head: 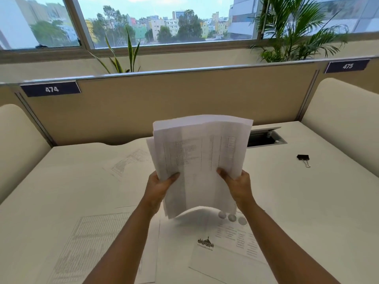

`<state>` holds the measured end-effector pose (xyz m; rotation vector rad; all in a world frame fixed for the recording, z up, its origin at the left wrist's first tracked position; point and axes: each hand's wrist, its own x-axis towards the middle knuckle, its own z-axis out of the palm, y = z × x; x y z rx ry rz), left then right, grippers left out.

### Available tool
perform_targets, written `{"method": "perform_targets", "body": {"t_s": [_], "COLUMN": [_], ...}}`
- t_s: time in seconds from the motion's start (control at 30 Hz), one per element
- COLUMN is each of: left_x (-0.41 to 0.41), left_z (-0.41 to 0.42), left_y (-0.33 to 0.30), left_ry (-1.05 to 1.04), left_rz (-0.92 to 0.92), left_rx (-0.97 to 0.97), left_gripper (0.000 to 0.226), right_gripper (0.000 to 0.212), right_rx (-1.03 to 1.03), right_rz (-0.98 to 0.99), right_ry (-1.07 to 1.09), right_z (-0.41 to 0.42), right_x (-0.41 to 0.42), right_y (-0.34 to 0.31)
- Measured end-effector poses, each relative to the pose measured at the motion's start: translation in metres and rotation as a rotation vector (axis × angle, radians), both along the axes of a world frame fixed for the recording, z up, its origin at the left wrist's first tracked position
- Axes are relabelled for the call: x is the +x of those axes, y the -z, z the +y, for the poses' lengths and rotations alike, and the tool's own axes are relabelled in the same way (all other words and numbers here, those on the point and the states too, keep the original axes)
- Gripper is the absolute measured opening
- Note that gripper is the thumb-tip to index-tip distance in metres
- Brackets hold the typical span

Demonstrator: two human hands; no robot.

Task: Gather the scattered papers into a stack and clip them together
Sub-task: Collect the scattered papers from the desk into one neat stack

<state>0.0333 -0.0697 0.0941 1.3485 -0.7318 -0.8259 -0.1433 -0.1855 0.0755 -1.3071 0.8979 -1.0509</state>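
I hold a stack of printed papers (200,158) upright above the middle of the white desk (307,201). My left hand (159,188) grips its left edge, thumb on the front sheet. My right hand (235,185) grips the right edge the same way. The sheets are unevenly aligned and the bottom edges curl. Loose sheets lie on the desk: a table printout (96,242) at the near left, a faint sheet (129,161) further back on the left, and a page with a dark logo (223,244) under the stack. A black binder clip (303,158) lies at the right.
A beige partition (164,107) with label 474 closes the desk's far side. An open cable hatch (264,138) sits at the back right. Padded side dividers stand left and right. Plants and a window are behind the partition.
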Motion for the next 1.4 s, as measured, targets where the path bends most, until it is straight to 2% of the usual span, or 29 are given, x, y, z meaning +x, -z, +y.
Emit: {"method": "perform_targets", "body": {"t_s": [0.13,0.23,0.4,0.5,0.6,0.73,0.8,0.87,0.9,0.97,1.07,1.2,1.27,1.33,1.4], "left_x": [-0.016,-0.026,-0.034,-0.033,-0.03,-0.013,0.004,0.021,0.028,0.038,0.052,0.054,0.057,0.06,0.06], "left_z": [0.0,0.001,0.001,0.003,0.006,0.012,0.021,0.041,0.054,0.082,0.112,0.124,0.124,0.122,0.12], "left_y": [-0.009,-0.006,-0.011,-0.001,0.007,0.01,0.028,0.05,0.061,0.081,0.103,0.118,0.123,0.125,0.122], "left_ry": [-0.04,-0.069,-0.109,-0.132,-0.178,-0.151,-0.358,-0.733,-0.894,-1.048,-1.067,-0.827,-0.72,-0.647,-0.702], "left_rz": [-0.066,-0.104,-0.128,-0.065,-0.011,-0.063,-0.171,-0.238,-0.225,-0.152,-0.152,-0.193,-0.232,-0.307,-0.328], "left_rx": [-0.051,-0.008,-0.021,0.036,0.071,0.08,0.196,0.43,0.575,0.797,0.939,1.268,1.29,1.26,1.212], "left_gripper": [0.019,0.015,0.018,0.011,0.025,0.035,0.046,0.052,0.054,0.062,0.076,0.114,0.123,0.123,0.125], "right_gripper": [0.027,0.029,0.016,0.029,0.034,0.025,0.027,0.032,0.034,0.038,0.041,0.043,0.044,0.044,0.043], "right_rx": [0.0,0.011,-0.009,-0.01,-0.067,-0.087,0.01,0.132,0.198,0.314,0.403,0.434,0.423,0.411,0.401], "right_rz": [-0.013,0.043,0.034,0.124,0.305,0.325,0.278,0.255,0.25,0.247,0.299,0.392,0.45,0.5,0.542], "right_ry": [-0.017,-0.014,-0.038,-0.067,-0.091,-0.036,0.005,0.014,0.004,-0.028,-0.044,-0.033,-0.027,-0.017,-0.015], "right_z": [0.003,0.003,0.004,0.004,0.007,0.003,-0.005,-0.01,-0.011,-0.012,-0.01,-0.009,-0.01,-0.009,-0.007], "right_x": [-0.013,-0.017,-0.019,-0.021,-0.022,-0.018,-0.014,-0.013,-0.013,-0.015,-0.016,-0.011,-0.007,-0.006,-0.008], "right_y": [0.006,0.011,0.002,0.012,0.026,0.022,0.024,0.029,0.033,0.041,0.055,0.07,0.076,0.081,0.087]}}
